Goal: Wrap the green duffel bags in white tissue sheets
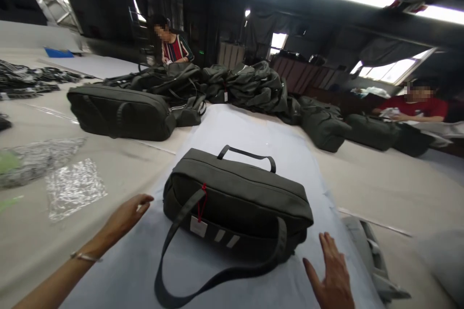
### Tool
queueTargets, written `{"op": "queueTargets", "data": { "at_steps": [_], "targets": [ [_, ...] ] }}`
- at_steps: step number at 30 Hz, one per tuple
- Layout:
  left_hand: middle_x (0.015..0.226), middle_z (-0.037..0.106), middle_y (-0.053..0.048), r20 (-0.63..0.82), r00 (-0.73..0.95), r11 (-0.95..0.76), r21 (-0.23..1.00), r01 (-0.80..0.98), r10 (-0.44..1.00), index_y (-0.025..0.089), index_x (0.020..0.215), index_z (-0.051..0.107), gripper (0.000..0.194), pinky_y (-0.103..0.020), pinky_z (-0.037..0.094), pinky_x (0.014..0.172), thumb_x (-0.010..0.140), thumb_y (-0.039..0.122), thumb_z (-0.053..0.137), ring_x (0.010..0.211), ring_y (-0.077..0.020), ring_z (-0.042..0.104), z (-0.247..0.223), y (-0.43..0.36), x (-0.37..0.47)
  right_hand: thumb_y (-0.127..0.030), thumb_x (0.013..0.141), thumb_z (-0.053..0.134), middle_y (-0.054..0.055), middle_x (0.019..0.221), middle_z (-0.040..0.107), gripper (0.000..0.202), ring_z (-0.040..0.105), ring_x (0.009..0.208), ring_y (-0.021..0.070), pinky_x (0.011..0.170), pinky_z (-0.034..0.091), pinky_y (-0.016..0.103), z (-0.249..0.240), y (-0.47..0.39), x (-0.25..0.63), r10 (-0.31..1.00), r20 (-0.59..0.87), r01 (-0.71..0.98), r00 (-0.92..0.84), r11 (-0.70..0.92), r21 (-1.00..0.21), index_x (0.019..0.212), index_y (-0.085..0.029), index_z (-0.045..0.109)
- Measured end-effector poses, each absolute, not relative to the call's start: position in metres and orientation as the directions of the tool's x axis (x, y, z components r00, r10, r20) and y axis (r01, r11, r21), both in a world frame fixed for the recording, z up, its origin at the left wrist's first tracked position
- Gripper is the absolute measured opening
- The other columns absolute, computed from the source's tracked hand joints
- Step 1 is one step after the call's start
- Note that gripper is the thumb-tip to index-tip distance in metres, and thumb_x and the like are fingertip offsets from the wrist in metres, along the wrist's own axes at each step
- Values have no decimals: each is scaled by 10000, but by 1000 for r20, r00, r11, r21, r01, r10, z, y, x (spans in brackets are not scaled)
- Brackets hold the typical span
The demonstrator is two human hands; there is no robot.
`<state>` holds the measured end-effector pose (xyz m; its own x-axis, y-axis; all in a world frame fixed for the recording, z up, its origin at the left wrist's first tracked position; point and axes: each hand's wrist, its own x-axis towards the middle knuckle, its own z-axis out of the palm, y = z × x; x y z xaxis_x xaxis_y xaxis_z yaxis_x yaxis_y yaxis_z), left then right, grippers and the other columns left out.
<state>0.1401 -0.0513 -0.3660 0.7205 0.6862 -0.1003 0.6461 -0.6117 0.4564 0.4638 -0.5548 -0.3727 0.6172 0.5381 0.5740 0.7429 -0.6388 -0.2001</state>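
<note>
A dark green duffel bag (239,188) stands on a pale sheet (232,130) in front of me. One of its strap handles rises at the back; the other droops in a loop toward me. A white tag (198,226) hangs from a red cord (202,203) on the front handle, beside two pale stripes. My left hand (126,215) is just left of the bag, apart from it, fingers stretched out and holding nothing. To the right of the bag's near corner, my right hand (331,270) is spread with nothing in it, also not touching the bag.
Another full duffel bag (119,111) stands at the left, before a heap of dark bags (250,87). Clear plastic packaging (76,188) lies on the left. More stuffed bags (322,123) line the right back. Two people (176,48) work beyond the table.
</note>
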Motion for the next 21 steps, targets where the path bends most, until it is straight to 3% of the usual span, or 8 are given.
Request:
{"op": "queueTargets", "data": {
  "at_steps": [2, 4, 9, 11, 14, 17, 19, 21],
  "targets": [
    [1062, 725, -55, -266, 810, -589, 574, 569, 523, 220, 1058, 691, 382, -332, 519, 896, 886, 431, 422, 991, -260, 675, -337, -91, 132, -393, 903, 527, 151, 1550, 302, 710, 275, 1423, 361, 1160, 217, 604, -333, -533, 442, 611, 635, 841, 473, -527, -119, 1512, -169, 239],
    [1062, 728, 0, -349, 897, -594, 673, 441, 271, 299, 1175, 667, 348, -291, 533, 861, 856, 315, 527, 975, -233, 682, -300, -135, 132, -276, 868, 594, 122, 1571, 265, 749, 260, 1432, 347, 1175, 197, 583, -303, -505, 423, 706, 657, 930, 266, -367, 17, 1517, -220, 224],
    [1429, 520, 29, -60, 998, -672, 739, 38, -10, 430, 1482, 287, 748, -326, 417, 1076, 860, 221, 645, 1250, -224, 542, -206, -204, 167, -247, 858, 596, 134, 1543, 316, 532, 305, 1413, 348, 1170, 207, 573, -268, -452, 417, 758, 644, 961, 103, -243, 133, 1371, -231, 459],
    [1523, 398, -9, 177, 984, -697, 707, -121, 9, 367, 1523, 185, 750, -338, 344, 1140, 910, 280, 608, 1349, -214, 438, -179, -206, 198, -306, 860, 603, 115, 1444, 466, 456, 414, 1352, 335, 1120, 330, 558, -258, -443, 427, 720, 679, 969, 143, -242, 52, 1300, -245, 496],
    [1575, 278, -110, 402, 896, -798, 595, -97, 191, 216, 1537, 153, 709, -386, 285, 1177, 948, 328, 532, 1427, -243, 306, -154, -190, 271, -450, 848, 619, 84, 1207, 640, 461, 638, 1083, 258, 888, 553, 399, -239, -428, 439, 646, 620, 895, 446, -337, -293, 1246, -258, 488],
    [1552, 270, -216, 210, 865, -817, 486, 312, 455, 112, 1513, 203, 736, -484, 283, 1159, 917, 324, 578, 1441, -331, 249, -145, -167, 348, -528, 812, 609, 32, 935, 694, 369, 681, 800, 202, 727, 571, 321, -220, -407, 446, 569, 427, 689, 703, -396, -607, 1049, -250, 549],
    [1457, 396, -263, 69, 828, -752, 466, 467, 557, 80, 1453, 330, 685, -555, 376, 1069, 893, 341, 625, 1356, -388, 385, -148, -152, 384, -513, 796, 595, 4, 778, 666, 296, 648, 673, 186, 657, 547, 310, -210, -394, 453, 577, 355, 629, 736, -388, -674, 917, -245, 569],
    [1335, 528, -208, -28, 816, -707, 482, 517, 577, 107, 1356, 464, 547, -541, 467, 973, 906, 372, 624, 1207, -343, 542, -153, -141, 401, -453, 795, 573, 12, 786, 655, 220, 633, 698, 189, 685, 525, 321, -204, -385, 460, 623, 341, 650, 704, -374, -661, 846, -242, 608]
  ]
}}
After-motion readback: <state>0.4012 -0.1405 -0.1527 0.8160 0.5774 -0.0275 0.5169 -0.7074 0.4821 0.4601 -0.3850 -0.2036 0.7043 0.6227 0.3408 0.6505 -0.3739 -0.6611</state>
